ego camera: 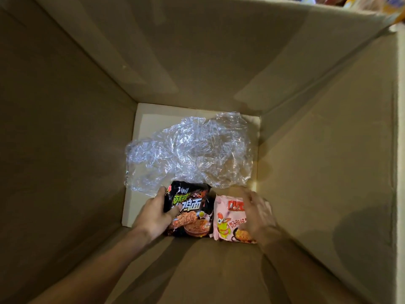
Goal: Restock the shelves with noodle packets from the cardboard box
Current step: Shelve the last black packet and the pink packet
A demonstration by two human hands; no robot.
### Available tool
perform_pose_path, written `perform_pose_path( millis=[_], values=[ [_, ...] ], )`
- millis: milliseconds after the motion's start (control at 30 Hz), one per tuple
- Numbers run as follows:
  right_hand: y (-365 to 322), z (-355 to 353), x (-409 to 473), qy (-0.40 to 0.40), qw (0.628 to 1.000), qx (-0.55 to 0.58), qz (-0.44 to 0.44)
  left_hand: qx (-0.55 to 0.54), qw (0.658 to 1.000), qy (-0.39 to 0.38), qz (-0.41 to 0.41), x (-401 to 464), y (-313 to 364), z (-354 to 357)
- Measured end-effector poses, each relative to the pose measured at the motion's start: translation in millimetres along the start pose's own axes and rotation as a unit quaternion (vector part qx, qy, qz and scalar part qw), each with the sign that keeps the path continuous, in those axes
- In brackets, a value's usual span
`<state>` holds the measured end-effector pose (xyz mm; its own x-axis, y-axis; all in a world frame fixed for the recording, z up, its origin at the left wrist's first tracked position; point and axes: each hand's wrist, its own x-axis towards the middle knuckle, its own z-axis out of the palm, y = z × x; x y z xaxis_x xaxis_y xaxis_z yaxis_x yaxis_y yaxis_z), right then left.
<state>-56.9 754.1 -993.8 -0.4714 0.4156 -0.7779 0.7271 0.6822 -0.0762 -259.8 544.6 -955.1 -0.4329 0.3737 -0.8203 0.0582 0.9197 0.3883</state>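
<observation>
I look straight down into a deep cardboard box point(65, 139). Two noodle packets lie at the near side of its pale bottom. My left hand point(156, 212) grips the black noodle packet point(192, 212) by its left edge, thumb on its printed face. Beside it on the right lies a pink noodle packet point(228, 222). My right hand point(258, 215) is blurred and lies over the pink packet's right side, fingers bent around its edge.
A crumpled sheet of clear plastic wrap point(190, 150) covers most of the far box bottom. The tall brown walls close in on all sides. Colourful packets point(394, 12) show past the box rim at the top right.
</observation>
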Motion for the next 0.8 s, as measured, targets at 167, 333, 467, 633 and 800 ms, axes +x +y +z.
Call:
perform_pose_path(
  millis=[167, 333, 467, 633, 800],
  values=[
    [-4, -7, -6, 0.003, 0.994, -0.111, 0.009, 0.001, 1.0, 0.025, 0.005, -19, 8, -10],
    [-25, -40, -35, 0.008, 1.0, -0.022, 0.005, 0.018, 0.997, 0.055, 0.04, -59, 25, -41],
    [-37, -94, -79, 0.066, 0.992, 0.103, 0.024, 0.002, 0.996, 0.078, 0.052, -99, 39, -83],
    [-53, -187, -157, 0.119, 0.961, 0.247, 0.048, -0.047, 0.988, 0.116, 0.095, -177, 90, -148],
    [-67, -279, -264, 0.165, 0.893, 0.417, 0.033, -0.123, 0.972, 0.136, 0.146, -284, 152, -221]
  ],
)
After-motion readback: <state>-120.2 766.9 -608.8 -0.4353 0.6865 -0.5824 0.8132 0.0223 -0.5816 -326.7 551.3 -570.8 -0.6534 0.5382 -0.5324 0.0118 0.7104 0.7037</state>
